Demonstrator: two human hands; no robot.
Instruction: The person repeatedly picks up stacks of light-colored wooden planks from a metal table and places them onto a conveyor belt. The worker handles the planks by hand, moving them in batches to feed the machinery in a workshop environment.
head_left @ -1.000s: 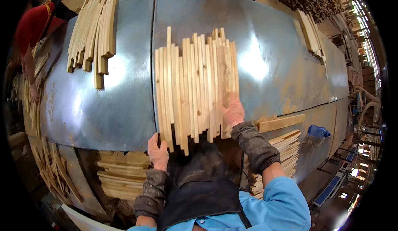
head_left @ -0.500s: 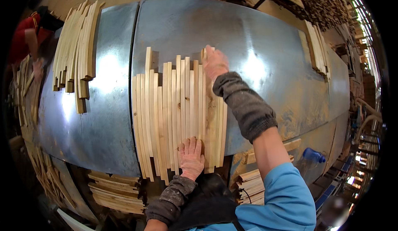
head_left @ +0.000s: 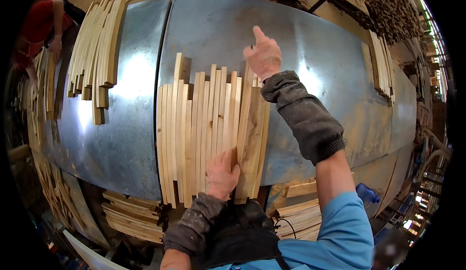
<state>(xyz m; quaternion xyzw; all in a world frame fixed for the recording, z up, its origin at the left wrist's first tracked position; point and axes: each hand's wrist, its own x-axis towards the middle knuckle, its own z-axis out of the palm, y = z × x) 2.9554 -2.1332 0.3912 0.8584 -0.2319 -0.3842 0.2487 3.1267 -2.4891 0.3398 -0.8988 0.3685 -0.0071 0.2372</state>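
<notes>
A row of pale wooden strips lies side by side on the metal tabletop, running away from me with uneven ends. My left hand, in a pinkish work glove, rests on their near part with its fingers against a strip. Just past the far ends of the right-hand strips is my right hand, gloved alike. One of its fingers stretches out and the others bend; nothing shows in it. A wider, browner strip at the right of the row is tilted to show its broad face.
More strips lie at the far left and others at the far right. Stacked strips stand below the near edge. A blue bottle is at the right. A person in red handles wood at the far left.
My right hand has come off the far end of a strip and moved a little right and away. The wider strip has turned and shows more of its face. My left hand remains on the row.
</notes>
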